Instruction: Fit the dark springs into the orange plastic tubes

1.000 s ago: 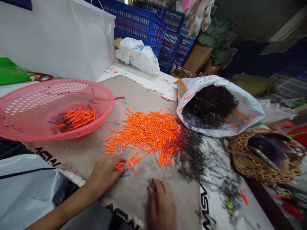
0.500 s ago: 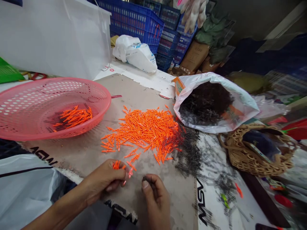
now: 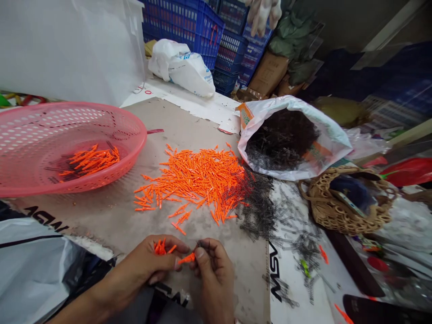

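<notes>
My left hand [image 3: 158, 260] is curled around several small pointed orange plastic pieces [image 3: 162, 246]. One more orange piece [image 3: 187, 258] sticks out from its thumb and finger and reaches my right hand [image 3: 216, 270]. The right thumb and fingers are pinched on a small dark spring [image 3: 198, 244], partly hidden by the fingertips. Beyond both hands lies a loose heap of orange pieces [image 3: 199, 175]. Against its right side is a tangled pile of dark thin springs [image 3: 258, 211].
A pink perforated basket [image 3: 135, 157] at left holds orange and dark pieces. At right, an open white bag [image 3: 334, 146] full of dark springs lies beside a woven tan bag [image 3: 324, 218]. A white plastic bag [image 3: 182, 67] and blue crates [image 3: 182, 27] stand behind.
My hands have come together, and an orange piece from the left hand now meets the right fingers. The view has shifted slightly, so the table's contents sit a little further left and up.
</notes>
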`<state>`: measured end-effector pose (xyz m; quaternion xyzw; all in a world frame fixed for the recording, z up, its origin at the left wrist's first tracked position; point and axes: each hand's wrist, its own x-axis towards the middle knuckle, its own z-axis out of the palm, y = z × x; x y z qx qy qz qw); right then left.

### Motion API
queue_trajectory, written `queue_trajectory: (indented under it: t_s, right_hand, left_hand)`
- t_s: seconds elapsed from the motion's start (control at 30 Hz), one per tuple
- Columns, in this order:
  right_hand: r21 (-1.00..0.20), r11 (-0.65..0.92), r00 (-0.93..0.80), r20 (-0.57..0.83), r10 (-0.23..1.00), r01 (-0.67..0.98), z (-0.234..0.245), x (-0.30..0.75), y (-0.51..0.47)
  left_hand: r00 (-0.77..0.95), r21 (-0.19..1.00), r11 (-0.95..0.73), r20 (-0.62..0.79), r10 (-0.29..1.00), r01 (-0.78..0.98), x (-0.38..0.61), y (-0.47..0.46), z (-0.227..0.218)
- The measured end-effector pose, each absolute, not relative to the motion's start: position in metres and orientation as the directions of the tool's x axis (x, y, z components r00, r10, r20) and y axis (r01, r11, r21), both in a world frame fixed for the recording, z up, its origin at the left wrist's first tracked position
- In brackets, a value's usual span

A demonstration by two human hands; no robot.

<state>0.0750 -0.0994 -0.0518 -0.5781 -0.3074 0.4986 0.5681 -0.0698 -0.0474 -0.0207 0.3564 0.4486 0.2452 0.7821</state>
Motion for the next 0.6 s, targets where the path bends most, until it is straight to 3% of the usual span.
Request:
queue_trajectory:
  t_s: [0.13,0.23,0.47,0.6]
  right_hand:
    - [-0.928,-0.155,0.321,-0.269,0.908,-0.339,-0.059,0.067,-0.101]
    - [-0.93,-0.141,0.349,-0.263,0.899,-0.338,-0.064,0.064,-0.103]
    - [-0.992,-0.019,0.356,0.026,0.934,0.123,-0.056,0.07,-0.109]
    - [-0.966,0.02,0.362,0.116,0.925,0.258,-0.049,0.067,-0.11]
  left_hand:
    - [0.443,0.861,0.505,-0.428,0.788,-0.066,-0.064,-0.055,-0.023]
    - [0.423,0.905,0.422,-0.361,0.831,-0.057,-0.062,-0.056,-0.024]
    - [0.287,0.924,0.382,-0.372,0.883,0.022,-0.061,-0.051,-0.029]
    - [0.275,0.946,0.316,-0.325,0.905,0.075,-0.059,-0.049,-0.026]
